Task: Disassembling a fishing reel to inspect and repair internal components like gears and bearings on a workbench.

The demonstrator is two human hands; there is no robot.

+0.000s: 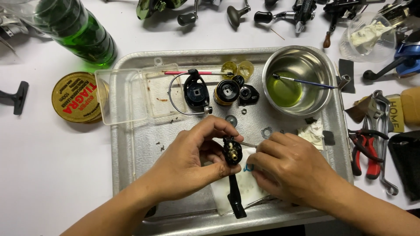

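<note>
My left hand [192, 157] grips a small black fishing reel body [232, 150] with a brass part showing in its middle and a black stem pointing down toward me. My right hand [284, 168] holds a thin metal tool [248, 144] whose tip touches the reel body from the right. A small blue ring [248, 168] shows under my right fingers. Both hands hover over a metal tray [131, 144], above a white cloth [245, 192].
On the tray lie a rotor with wire bail [194, 92], a gold spool [226, 91], small gears and washers, a clear plastic box [131, 94] and a steel bowl of green liquid with a brush [297, 81]. Pliers [365, 150], a round tin [78, 97], a green bottle [78, 28] surround it.
</note>
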